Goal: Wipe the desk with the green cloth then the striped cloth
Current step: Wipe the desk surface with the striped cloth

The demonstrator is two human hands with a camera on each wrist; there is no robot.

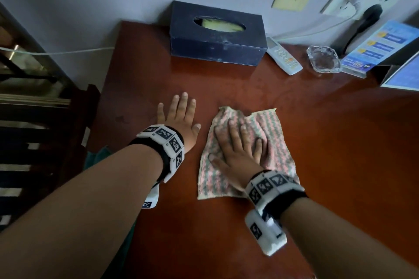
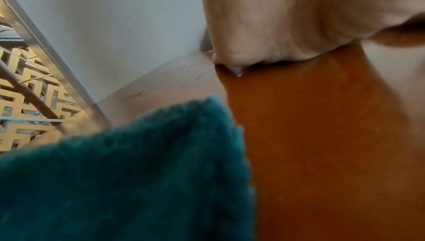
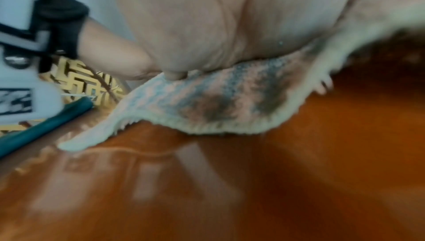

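The striped cloth (image 1: 247,154), pink and green with a pale fringe, lies spread on the reddish-brown desk (image 1: 328,142). My right hand (image 1: 235,149) presses flat on it with fingers straight; the right wrist view shows the palm on the striped cloth (image 3: 218,99). My left hand (image 1: 179,118) rests flat on the bare desk left of the cloth, fingers spread. The green cloth (image 1: 99,156) hangs at the desk's left edge under my left forearm, mostly hidden; it fills the lower left of the left wrist view as green cloth (image 2: 126,172).
At the back of the desk stand a dark tissue box (image 1: 217,36), a white remote (image 1: 283,55), a glass ashtray (image 1: 324,59) and a blue leaflet stand (image 1: 381,45). A wall runs behind. A dark chair (image 1: 34,142) stands left of the desk.
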